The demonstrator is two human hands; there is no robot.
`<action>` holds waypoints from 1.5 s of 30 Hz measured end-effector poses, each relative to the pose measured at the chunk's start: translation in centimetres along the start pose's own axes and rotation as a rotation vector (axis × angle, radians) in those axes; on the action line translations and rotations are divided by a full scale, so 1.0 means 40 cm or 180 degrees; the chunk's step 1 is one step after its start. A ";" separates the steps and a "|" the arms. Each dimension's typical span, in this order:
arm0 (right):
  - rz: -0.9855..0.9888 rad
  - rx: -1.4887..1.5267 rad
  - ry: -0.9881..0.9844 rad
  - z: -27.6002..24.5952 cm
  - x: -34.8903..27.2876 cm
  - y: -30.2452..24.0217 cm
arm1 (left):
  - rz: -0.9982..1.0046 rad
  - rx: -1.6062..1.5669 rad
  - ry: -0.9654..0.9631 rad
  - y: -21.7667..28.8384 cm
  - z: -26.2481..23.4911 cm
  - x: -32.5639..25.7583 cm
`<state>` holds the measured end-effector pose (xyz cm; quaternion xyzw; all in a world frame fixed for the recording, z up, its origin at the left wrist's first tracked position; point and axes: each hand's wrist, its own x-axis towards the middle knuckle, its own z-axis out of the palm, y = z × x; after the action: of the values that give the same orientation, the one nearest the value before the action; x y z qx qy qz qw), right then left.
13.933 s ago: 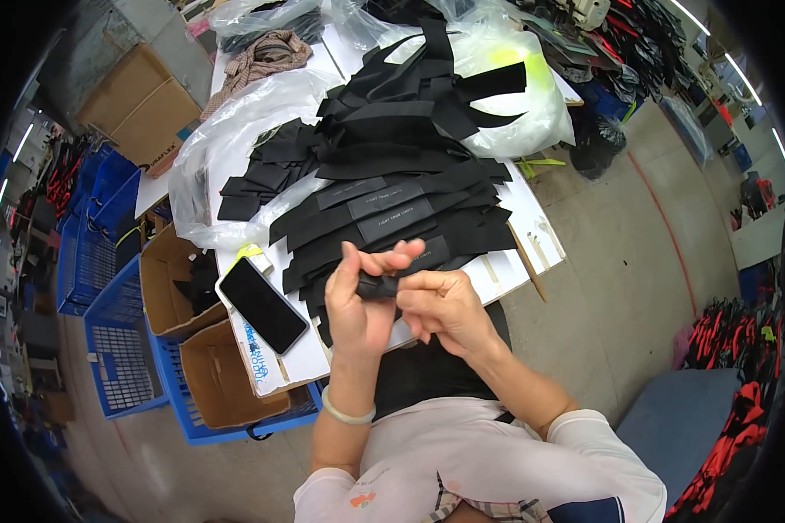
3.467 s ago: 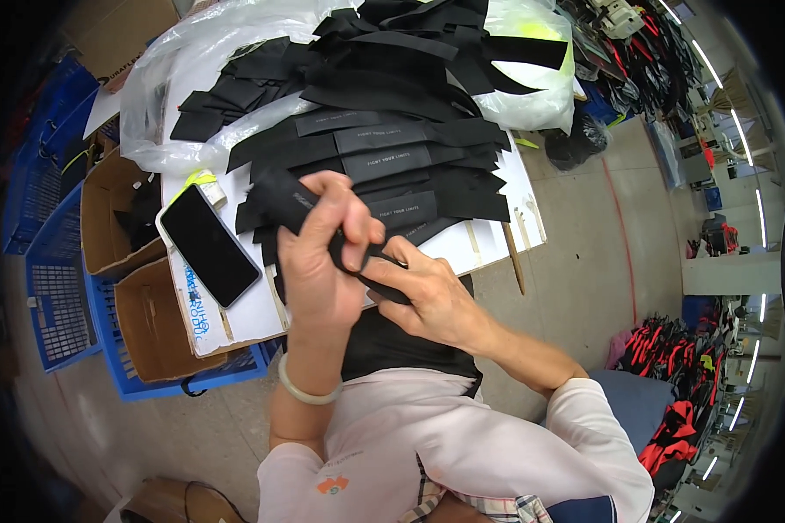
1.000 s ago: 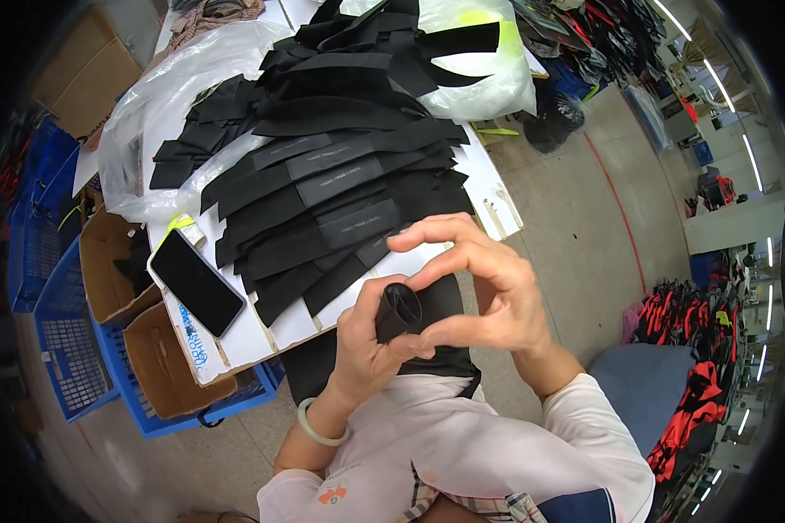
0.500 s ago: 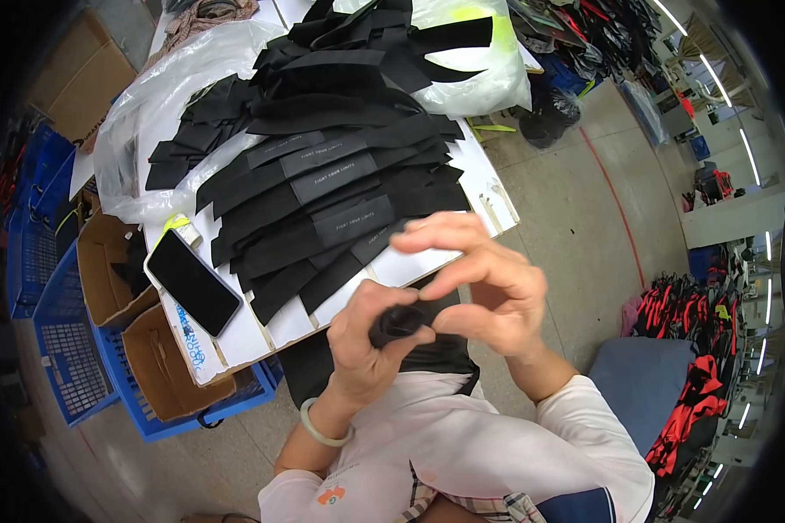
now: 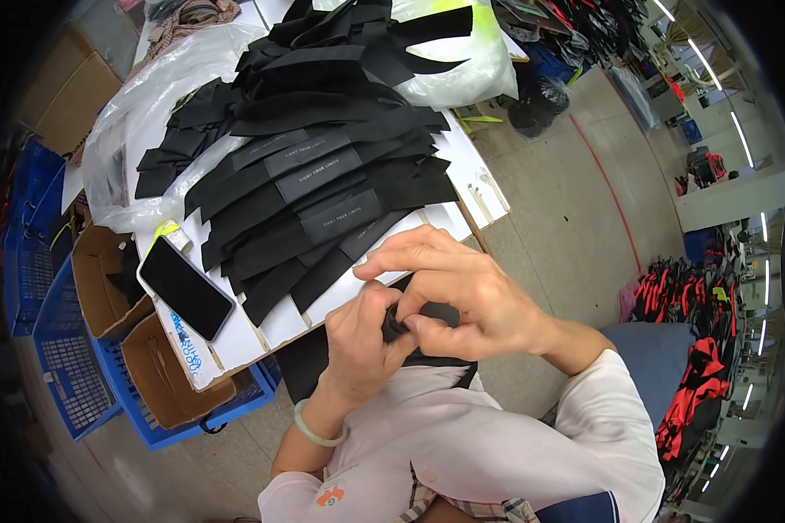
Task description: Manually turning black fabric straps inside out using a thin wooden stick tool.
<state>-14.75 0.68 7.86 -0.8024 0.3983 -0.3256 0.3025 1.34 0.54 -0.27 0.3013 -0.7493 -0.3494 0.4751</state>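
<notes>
Close to my chest, both hands grip a rolled black fabric strap (image 5: 396,326). My left hand (image 5: 362,349) wraps the roll from below, a pale bangle on its wrist. My right hand (image 5: 462,295) covers it from above, fingers curled over the end. Most of the roll is hidden between them. Just beyond my hands, a fanned pile of flat black straps (image 5: 314,187) with grey labels lies on the white table (image 5: 275,324).
A black phone (image 5: 185,288) lies at the table's left front corner. Clear plastic bags (image 5: 126,139) sit left and at the back. Blue crates (image 5: 61,375) with cardboard boxes (image 5: 161,383) stand on the floor to the left. Red and black gear is piled far right.
My hands have dropped slightly and closed tighter over the rolled strap, and my right fingers now fold over its end, hiding the round face seen a second ago.
</notes>
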 end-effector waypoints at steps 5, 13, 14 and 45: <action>-0.0199 0.0659 -0.0074 -0.016 0.016 0.007 | -0.1595 -0.2656 -0.1292 0.007 -0.044 -0.005; -0.0354 0.0654 -0.0065 -0.040 0.026 0.014 | -0.0518 -0.0663 0.0155 -0.004 -0.016 -0.047; -0.0487 0.0722 -0.0066 -0.042 0.025 0.018 | -0.0539 -0.0650 0.0179 -0.010 -0.019 -0.041; -0.0445 -0.0361 -0.0038 0.033 0.017 -0.004 | -0.0440 -0.0689 -0.0517 -0.003 -0.040 -0.007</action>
<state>-13.34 0.48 7.37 -0.8461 0.3572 -0.3181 0.2355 2.95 0.32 -0.01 0.2699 -0.7207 -0.4832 0.4174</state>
